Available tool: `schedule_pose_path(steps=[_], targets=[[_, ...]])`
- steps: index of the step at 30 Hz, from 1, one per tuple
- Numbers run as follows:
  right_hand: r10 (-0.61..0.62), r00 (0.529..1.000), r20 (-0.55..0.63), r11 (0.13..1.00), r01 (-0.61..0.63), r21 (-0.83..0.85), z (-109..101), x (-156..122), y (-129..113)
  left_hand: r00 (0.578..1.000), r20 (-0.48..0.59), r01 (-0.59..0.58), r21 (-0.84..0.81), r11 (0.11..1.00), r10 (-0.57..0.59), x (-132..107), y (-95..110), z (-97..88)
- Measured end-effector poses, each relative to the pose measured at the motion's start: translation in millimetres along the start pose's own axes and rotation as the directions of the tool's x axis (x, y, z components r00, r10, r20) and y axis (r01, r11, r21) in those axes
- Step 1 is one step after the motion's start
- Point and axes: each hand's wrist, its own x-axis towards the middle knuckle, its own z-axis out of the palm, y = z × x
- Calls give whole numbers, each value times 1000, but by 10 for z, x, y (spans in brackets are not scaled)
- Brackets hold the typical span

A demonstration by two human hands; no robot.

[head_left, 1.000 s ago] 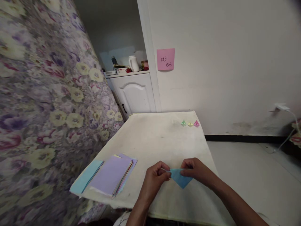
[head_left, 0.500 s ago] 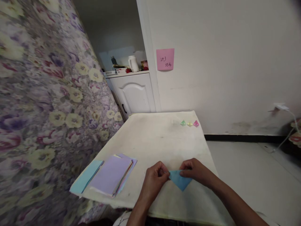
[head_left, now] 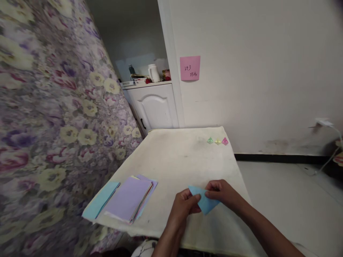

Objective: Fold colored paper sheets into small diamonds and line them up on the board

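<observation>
A small blue folded paper [head_left: 204, 202], triangular with its tip pointing toward me, is held just above the cream table [head_left: 174, 157] near its front edge. My left hand [head_left: 184, 205] pinches its left corner from below, thumb on top. My right hand [head_left: 222, 192] grips the upper right edge with closed fingers. Both hands meet over the paper.
A stack of coloured paper sheets [head_left: 128, 198], lilac on top with light blue beside, lies at the table's front left. Three tiny folded pieces, green [head_left: 210, 141], yellow [head_left: 218, 142] and pink [head_left: 225, 141], sit at the far right edge. A floral cloth [head_left: 53, 117] hangs left; pink note [head_left: 190, 67] on the wall.
My left hand has shifted right and under the blue paper, whose left corner now sticks up. The right hand has stayed in place.
</observation>
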Motion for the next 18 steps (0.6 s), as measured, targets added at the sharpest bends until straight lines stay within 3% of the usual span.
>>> schedule_pose_path(steps=[8,18], targets=[[-12,1000,5,1000,12,-15,28,-25,13,1000,-23,-4,44,999,5,3,17,7],[40,997,66,998,-44,53,21,-16,35,989,-89,-111,36,993,114,-69,113,-43]])
